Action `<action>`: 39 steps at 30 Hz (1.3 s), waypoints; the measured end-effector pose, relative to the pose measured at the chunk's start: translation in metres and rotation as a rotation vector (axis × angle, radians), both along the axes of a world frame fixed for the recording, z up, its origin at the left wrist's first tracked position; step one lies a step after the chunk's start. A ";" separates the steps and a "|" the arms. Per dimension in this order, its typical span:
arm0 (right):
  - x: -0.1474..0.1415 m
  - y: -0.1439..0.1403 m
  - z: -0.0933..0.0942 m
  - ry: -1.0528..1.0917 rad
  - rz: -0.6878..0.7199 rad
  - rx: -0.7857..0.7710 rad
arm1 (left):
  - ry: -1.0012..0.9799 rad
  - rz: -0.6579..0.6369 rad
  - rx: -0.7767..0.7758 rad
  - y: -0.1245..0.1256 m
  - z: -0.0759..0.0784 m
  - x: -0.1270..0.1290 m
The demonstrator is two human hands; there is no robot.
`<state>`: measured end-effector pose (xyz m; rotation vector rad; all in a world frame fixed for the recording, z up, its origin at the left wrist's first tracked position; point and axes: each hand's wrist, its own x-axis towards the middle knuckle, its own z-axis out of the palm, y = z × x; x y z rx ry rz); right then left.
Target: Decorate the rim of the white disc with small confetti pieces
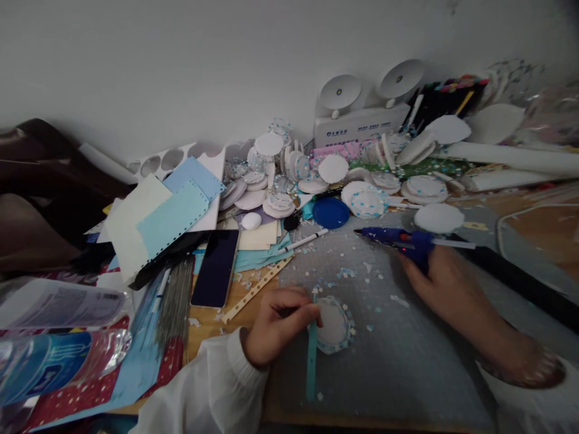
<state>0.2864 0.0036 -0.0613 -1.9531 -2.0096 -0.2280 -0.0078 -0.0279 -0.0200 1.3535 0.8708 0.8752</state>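
Observation:
With thumb and fingers pinched together, my left hand (284,322) grips a narrow teal paper strip (312,367). The strip hangs down along the left edge of a round white disc (332,325) rimmed with small blue and white pieces, which lies on the grey cutting mat (407,374). Whether my left fingers also touch the disc, I cannot tell. My right hand (452,289) is wrapped around the handle of a blue glue gun (407,241). Its dark nozzle points left, above the mat, and a white glue stick (455,243) sticks out of its back.
Piled white discs (271,199) fill the back, near a blue round lid (331,213) and a white pen (303,241). Leftward lie a phone (216,268), paper sheets (174,211), wires (175,307) and a plastic bottle (58,364). A white box (362,123) stands against the wall.

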 end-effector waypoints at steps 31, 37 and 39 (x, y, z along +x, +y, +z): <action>-0.092 -0.022 0.070 0.185 1.145 0.435 | 0.017 0.261 -0.027 -0.001 -0.008 0.001; -0.075 -0.021 0.043 0.878 0.558 0.299 | 0.267 0.253 0.274 0.003 -0.002 -0.001; -0.077 -0.024 0.034 0.994 0.406 0.198 | 0.338 0.186 0.341 0.003 0.000 0.001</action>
